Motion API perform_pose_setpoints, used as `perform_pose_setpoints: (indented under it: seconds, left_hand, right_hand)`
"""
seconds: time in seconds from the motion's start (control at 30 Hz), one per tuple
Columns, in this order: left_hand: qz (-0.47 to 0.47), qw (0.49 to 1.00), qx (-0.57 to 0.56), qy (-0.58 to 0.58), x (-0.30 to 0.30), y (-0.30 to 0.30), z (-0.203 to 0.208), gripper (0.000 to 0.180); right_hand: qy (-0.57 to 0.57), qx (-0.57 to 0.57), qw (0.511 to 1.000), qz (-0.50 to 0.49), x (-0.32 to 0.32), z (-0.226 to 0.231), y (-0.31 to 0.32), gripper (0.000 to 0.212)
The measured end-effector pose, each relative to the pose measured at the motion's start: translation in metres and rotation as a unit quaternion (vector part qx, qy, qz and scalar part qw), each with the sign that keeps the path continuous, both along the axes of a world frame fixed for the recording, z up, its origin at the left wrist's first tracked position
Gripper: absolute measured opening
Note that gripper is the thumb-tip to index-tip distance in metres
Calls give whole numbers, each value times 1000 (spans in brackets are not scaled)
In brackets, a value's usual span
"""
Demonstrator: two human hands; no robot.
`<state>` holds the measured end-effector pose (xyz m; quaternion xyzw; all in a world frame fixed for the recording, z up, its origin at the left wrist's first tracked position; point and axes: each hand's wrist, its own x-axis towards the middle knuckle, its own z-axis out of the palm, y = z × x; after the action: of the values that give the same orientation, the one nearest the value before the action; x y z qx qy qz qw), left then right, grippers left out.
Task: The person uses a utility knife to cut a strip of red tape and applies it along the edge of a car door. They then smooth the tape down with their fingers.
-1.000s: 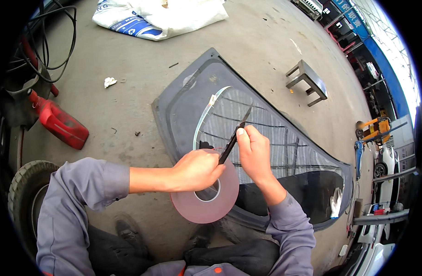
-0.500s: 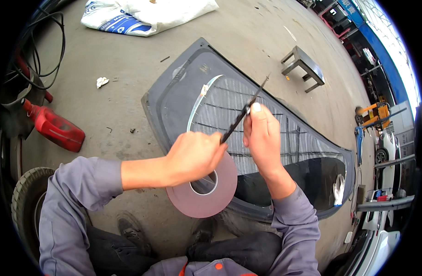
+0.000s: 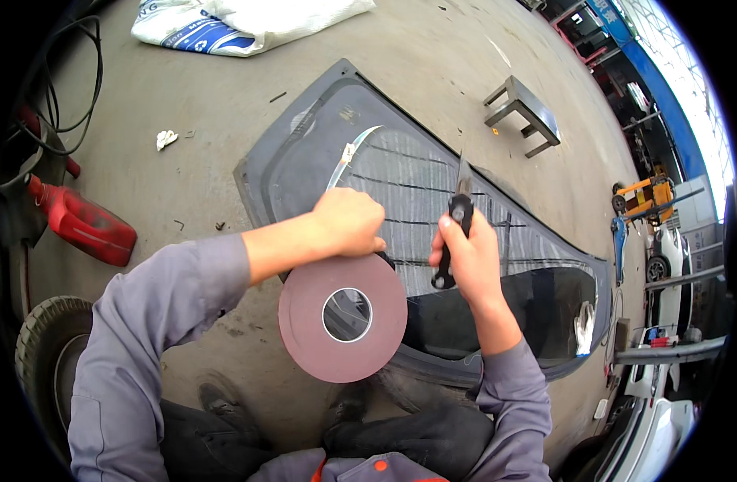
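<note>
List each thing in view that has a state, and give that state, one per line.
Knife: open, blade out
Right hand: closed around the knife's handle
Left hand: curled, its fingertips mostly hidden
Tape roll: wound up
Stool: standing upright
White glove: lying on the panel
Dark panel: lying down
White sack: lying crumpled

I saw a panel lying on the floor in front of the person, a glove on its right end. The left hand was at the far edge of a tape roll; right of that, a knife sat in the right hand. Beyond the panel, a stool stood right, a sack lay left. A jug and, nearer, a tyre were far left.
</note>
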<state>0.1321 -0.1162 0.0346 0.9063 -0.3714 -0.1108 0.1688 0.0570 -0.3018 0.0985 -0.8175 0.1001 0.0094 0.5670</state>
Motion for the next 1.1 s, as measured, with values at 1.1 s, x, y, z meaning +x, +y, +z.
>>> perform_pose_setpoints:
  seconds: [1.1]
  left_hand:
    - [13,986,-78,148,15,40,-3,14]
  right_hand:
    - [-132,-528,771,332,-11,-31,23,16]
